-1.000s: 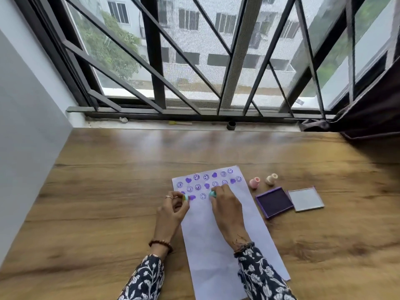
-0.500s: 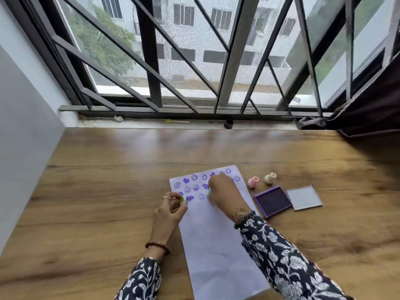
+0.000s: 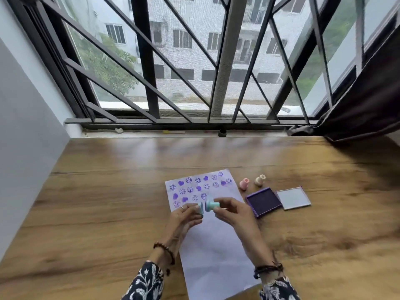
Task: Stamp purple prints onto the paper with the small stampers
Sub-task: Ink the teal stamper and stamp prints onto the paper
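Note:
A white paper (image 3: pixel 214 252) lies on the wooden table, its far part covered with rows of purple smiley and heart prints (image 3: pixel 198 187). My left hand (image 3: pixel 184 217) holds a small pale green stamper (image 3: pixel 200 207) above the paper. My right hand (image 3: pixel 233 213) holds a second pale green stamper (image 3: pixel 212 205) sideways. The two stampers' faces point at each other, almost touching. An open purple ink pad (image 3: pixel 263 201) sits to the right of the paper.
The ink pad's lid (image 3: pixel 293 198) lies beside the pad. A pink stamper (image 3: pixel 244 184) and a cream stamper (image 3: pixel 259 180) stand behind the pad. A barred window and sill run along the table's far edge, a dark curtain (image 3: pixel 357 109) hangs at the right, a grey wall at the left.
Both hands have lifted off the paper and drawn together toward me, bringing the two stampers face to face. More prints show in the lower rows.

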